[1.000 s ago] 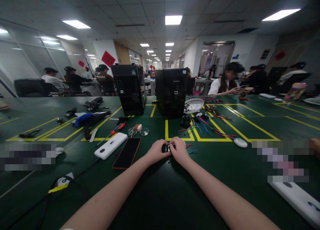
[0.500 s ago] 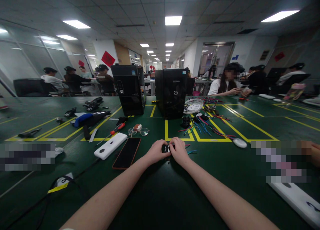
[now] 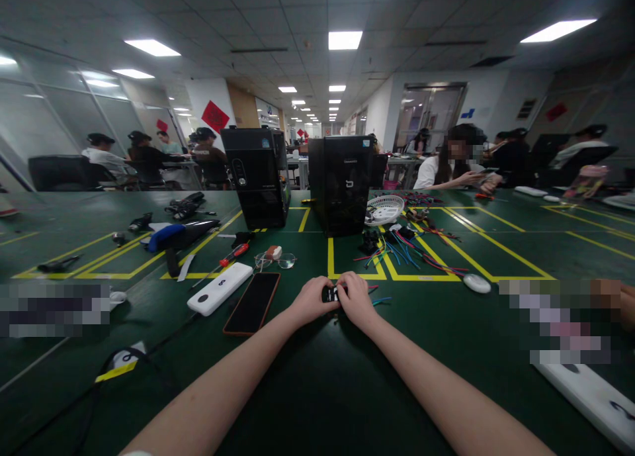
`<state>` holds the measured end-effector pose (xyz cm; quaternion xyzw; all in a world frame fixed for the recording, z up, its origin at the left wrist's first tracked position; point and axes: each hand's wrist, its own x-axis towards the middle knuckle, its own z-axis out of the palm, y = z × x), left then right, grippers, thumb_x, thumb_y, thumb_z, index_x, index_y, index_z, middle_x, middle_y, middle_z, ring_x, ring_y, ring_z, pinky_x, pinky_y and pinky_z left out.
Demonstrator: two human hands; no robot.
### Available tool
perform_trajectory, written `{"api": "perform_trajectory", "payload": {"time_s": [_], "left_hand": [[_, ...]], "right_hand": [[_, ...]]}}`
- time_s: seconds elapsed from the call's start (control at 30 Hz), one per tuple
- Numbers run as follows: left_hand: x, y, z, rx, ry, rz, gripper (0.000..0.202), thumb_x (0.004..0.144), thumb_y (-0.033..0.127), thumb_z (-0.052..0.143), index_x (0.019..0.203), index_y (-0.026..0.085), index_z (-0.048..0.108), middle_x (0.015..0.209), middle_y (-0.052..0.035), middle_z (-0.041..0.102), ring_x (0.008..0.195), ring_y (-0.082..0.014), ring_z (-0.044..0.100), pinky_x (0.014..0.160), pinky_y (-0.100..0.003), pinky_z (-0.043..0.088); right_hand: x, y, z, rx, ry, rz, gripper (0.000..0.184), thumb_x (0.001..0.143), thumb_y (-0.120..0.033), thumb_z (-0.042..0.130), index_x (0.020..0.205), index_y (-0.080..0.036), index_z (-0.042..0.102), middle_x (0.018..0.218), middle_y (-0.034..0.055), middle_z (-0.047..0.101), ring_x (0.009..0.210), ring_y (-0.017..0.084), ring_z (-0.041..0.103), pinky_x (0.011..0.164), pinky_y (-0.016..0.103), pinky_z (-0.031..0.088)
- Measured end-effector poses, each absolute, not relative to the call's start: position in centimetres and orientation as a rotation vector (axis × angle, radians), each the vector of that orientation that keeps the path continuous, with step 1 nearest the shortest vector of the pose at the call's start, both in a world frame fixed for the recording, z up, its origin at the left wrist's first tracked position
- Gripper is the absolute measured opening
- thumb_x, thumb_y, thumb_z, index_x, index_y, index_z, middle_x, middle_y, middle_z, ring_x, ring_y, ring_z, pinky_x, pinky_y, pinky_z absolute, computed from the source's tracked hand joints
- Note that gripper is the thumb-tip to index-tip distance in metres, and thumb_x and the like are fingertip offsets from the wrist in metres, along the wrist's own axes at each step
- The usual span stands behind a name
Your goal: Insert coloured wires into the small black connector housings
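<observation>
Close together over the green table [image 3: 307, 370], both of my hands are curled around a small black piece with white markings [image 3: 331, 294]. My left hand [image 3: 313, 300] grips its left side. My right hand [image 3: 354, 297] has its fingers bent over the right side. Most of the piece is hidden by the fingers, so its kind is unclear. Short red and blue wires [image 3: 381, 300] stick out just right of my right hand. To the left of my left hand lies a phone with a dark screen [image 3: 252, 302].
Two black computer towers [image 3: 258, 178] stand ahead. Left are a white numbered power bank [image 3: 219, 288], glasses [image 3: 286, 261] and a red screwdriver [image 3: 233, 254]. Right are coloured wires [image 3: 397, 247], a white basket [image 3: 385, 209] and a white mouse [image 3: 477, 283]. A person [image 3: 446, 168] sits across.
Both hands stay in place around the small black piece. Slightly more of it shows between the fingers now.
</observation>
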<state>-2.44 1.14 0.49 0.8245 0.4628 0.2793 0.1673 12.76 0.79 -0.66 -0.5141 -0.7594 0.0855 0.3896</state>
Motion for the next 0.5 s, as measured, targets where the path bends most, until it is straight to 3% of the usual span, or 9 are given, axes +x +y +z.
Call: {"api": "perform_trajectory", "payload": {"time_s": [0.2,0.37,0.5], "left_hand": [[-2.4,1.0,0.6,2.334,1.331,0.782,0.030,0.066,0.036,0.068,0.087,0.018,0.056,0.089,-0.0039,0.058,0.086,-0.0227,0.055,0.074,-0.032,0.043],[-2.6,1.1,0.5,2.318,1.295,0.830,0.026,0.068,0.028,0.067,0.090,0.018,0.057,0.090,-0.0039,0.059,0.086,-0.0211,0.055,0.078,-0.032,0.043],[-3.0,1.2,0.5,2.263,1.320,0.897,0.025,0.070,0.030,0.066,0.089,0.018,0.057,0.090,-0.0039,0.059,0.086,-0.0203,0.055,0.078,-0.032,0.044]], "right_hand": [[12.9,0.8,-0.5,-1.297,-1.825,0.208,0.013,0.083,-0.018,0.037,0.084,-0.018,0.051,0.090,0.0065,0.054,0.089,0.019,0.049,0.081,0.034,0.034],[12.7,-1.0,1.1,-1.189,-2.069,0.078,0.014,0.084,-0.017,0.039,0.086,-0.019,0.053,0.089,0.0055,0.056,0.090,0.019,0.048,0.086,0.035,0.032],[13.3,-2.3,2.4,-1.095,-2.227,0.023,0.017,0.085,-0.015,0.039,0.088,-0.019,0.054,0.087,0.0060,0.057,0.088,0.019,0.049,0.085,0.035,0.032]]}}
